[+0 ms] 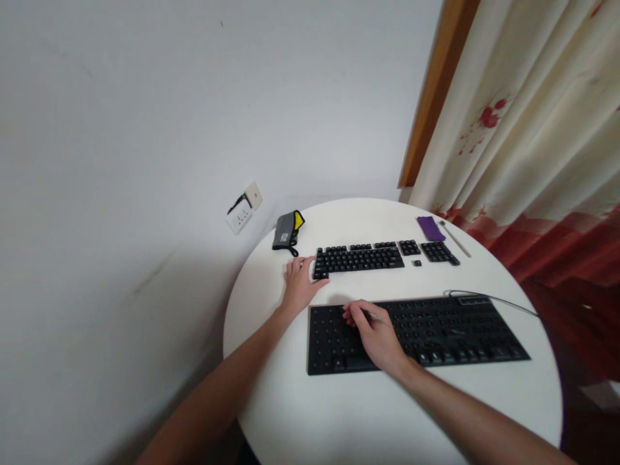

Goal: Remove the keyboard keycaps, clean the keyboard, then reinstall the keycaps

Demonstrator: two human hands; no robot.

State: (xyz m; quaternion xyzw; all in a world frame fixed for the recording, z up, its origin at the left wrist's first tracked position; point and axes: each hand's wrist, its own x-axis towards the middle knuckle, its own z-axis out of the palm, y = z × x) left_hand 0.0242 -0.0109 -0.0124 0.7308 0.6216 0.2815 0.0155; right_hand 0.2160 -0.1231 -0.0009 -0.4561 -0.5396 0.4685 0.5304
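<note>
A black keyboard base (436, 329) lies on the round white table (368, 407), with most keycaps gone from it. Rows of loose black keycaps (361, 258) are laid out behind it in keyboard order. My left hand (299, 284) rests on the table at the left end of those keycaps, fingers curled on the nearest one. My right hand (375, 336) lies over the left part of the keyboard base, fingers closed round a thin tool (375, 316) that pokes out toward the right.
A single keycap (416, 263) sits apart between keycap groups. A purple cloth (431, 228) and a thin stick (455, 239) lie at the back right. A grey and yellow pouch (288, 230) sits at the back left. A keyboard cable (504, 301) runs right. Curtain hangs right; wall socket left.
</note>
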